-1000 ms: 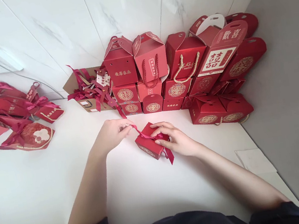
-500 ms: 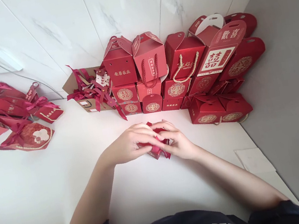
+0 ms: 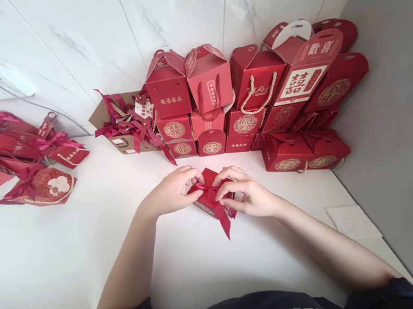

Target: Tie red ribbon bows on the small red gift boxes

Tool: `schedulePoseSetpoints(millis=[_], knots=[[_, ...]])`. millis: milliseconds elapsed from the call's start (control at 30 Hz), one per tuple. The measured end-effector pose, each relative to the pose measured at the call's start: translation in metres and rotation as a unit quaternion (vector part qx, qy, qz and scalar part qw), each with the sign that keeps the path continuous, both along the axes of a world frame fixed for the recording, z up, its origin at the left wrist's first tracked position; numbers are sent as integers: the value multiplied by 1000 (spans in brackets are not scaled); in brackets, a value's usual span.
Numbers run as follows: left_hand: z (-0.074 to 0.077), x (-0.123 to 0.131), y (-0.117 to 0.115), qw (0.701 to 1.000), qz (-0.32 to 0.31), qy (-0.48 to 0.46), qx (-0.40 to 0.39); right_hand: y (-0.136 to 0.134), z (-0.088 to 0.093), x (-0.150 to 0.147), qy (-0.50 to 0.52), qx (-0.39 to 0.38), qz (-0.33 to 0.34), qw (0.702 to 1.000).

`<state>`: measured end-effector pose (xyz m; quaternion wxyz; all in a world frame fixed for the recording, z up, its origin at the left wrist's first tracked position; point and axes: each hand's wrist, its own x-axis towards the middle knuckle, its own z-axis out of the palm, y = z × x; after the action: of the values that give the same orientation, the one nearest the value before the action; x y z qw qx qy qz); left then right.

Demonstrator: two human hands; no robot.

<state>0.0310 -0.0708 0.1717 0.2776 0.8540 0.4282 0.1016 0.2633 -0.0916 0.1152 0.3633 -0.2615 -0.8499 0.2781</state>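
Since half a second ago, we see the hands drawn apart over the small red box (image 3: pixel 209 175), and a tail of the dark pink ribbon (image 3: pixel 224 221) now hangs over its near side. Our left hand (image 3: pixel 176 188), at the box's left, pinches a loop of that ribbon between thumb and fingers. Our right hand (image 3: pixel 252 195), at its right, has bent fingers touching the ribbon by the knot; we cannot tell whether they grip it. The box sits on our white table (image 3: pixel 194 272); behind it stand stacked red boxes (image 3: pixel 170 101), and behind it to the left, a carton (image 3: pixel 101 119) of ribbons.
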Motion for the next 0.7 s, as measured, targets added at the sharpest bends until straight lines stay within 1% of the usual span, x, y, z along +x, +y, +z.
schedulePoseSetpoints(millis=[133,233,433,533,700], knots=[[4,-4,0,999,-39,-21,-1,1,4,4,-22,-5,17,1000],[4,-6,0,998,-56,-12,-1,2,5,6,-32,-7,23,999],[0,-2,0,997,-47,-4,53,2,6,6,-37,-19,26,999],[0,1,0,997,-30,-3,77,2,7,7,-42,-20,25,999],[-3,1,3,997,5,10,74,4,10,10,-67,-14,40,997]])
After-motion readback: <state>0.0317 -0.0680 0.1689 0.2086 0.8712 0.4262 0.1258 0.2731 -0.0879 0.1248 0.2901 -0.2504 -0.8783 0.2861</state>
